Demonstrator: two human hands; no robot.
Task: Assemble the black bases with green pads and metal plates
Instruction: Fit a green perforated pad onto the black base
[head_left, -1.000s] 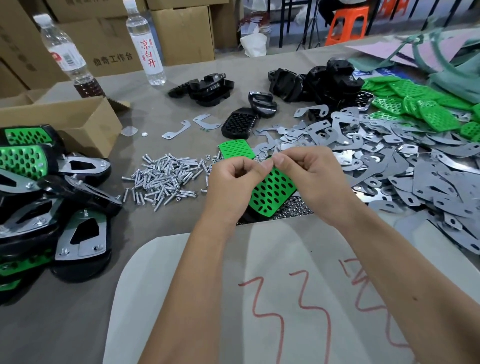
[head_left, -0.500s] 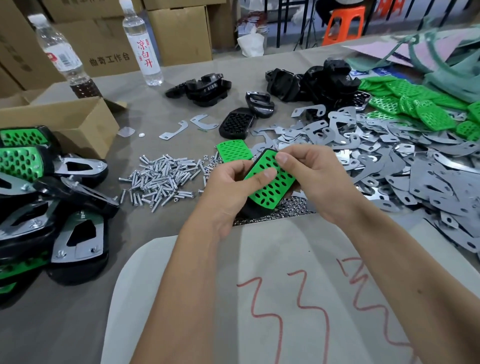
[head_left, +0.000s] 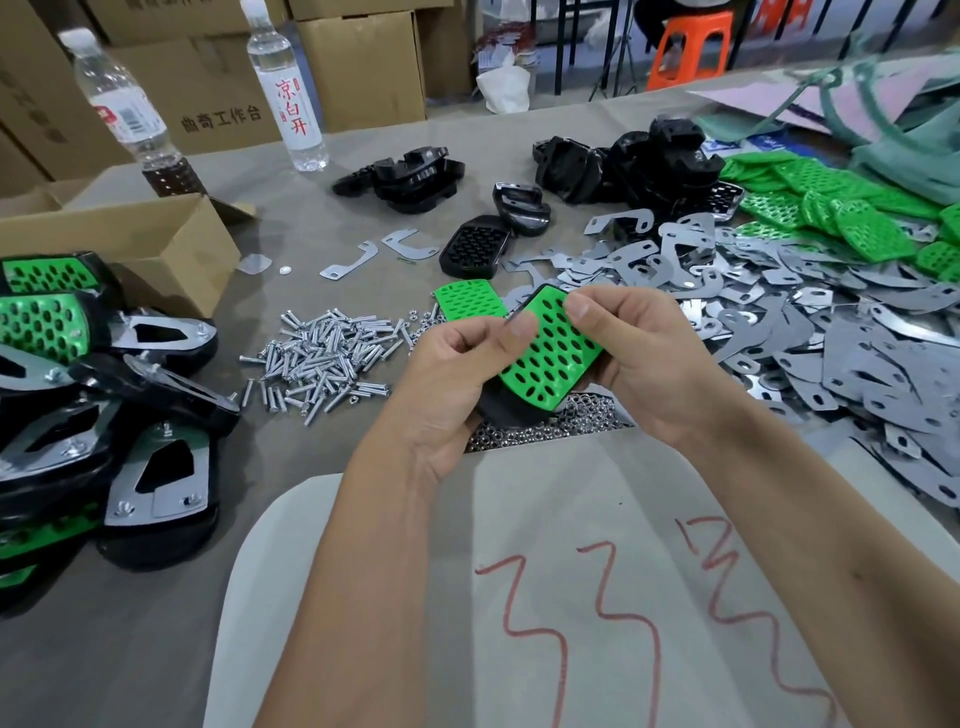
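Head view: both hands work above the near centre of the desk (head_left: 130, 649).
Change: one second ago the perforated green rubber pad (head_left: 550, 358) lay lower, mostly hidden behind fingertips pinched together; half a second ago it was lifted, and now it faces the camera, tilted.
Meaning: judged, the pad is being pressed into the black plastic base (head_left: 501, 410) beneath it; plate fitting is not yet done.
Left hand (head_left: 457, 384): fingers curled round the base, thumb on the pad's left edge.
Right hand (head_left: 639, 358): fingers curled behind the assembly, thumb on the pad's far end.
Loose green pad (head_left: 467, 297): one, just beyond the hands.
Green pad heap (head_left: 831, 208): far right, uncountable.
Grey metal plates (head_left: 831, 332): right, too many to count.
Silver screws (head_left: 322, 358): one pile, left of the hands.
Finished units (head_left: 78, 405): stacked at left; count unclear.
Water bottles (head_left: 285, 88): two, far left.
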